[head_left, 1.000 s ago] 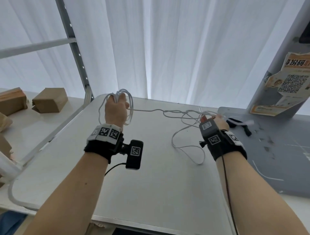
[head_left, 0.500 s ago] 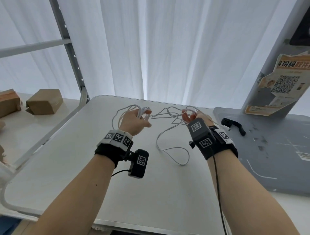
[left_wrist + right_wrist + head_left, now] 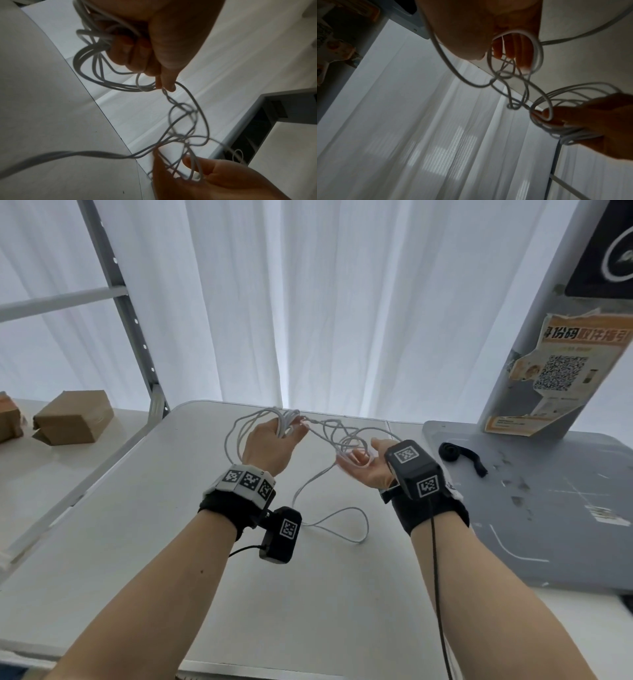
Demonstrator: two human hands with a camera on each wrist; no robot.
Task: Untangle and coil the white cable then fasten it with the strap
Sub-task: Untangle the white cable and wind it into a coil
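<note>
Left hand (image 3: 269,448): fingers clenched round coiled turns of cable (image 3: 287,419). Tangled stretch runs from those fingers to right hand (image 3: 364,470), palm up, strands draped over its fingers; pinching or not, cannot tell through blur. Slack loop lies on table (image 3: 171,542). Strap (image 3: 459,453) lies right of right fingers, apart.

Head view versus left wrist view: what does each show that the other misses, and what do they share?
Head only: the black strap lying apart on the grey mat, a cardboard box, and a loop of the white cable resting on the table. Left wrist only: the palm side of the left hand, its fingers curled round the gathered coils, and a twisted stretch leaving its grip. Both: the loose tangle hanging between the hands, with strands lying over the right hand.
</note>
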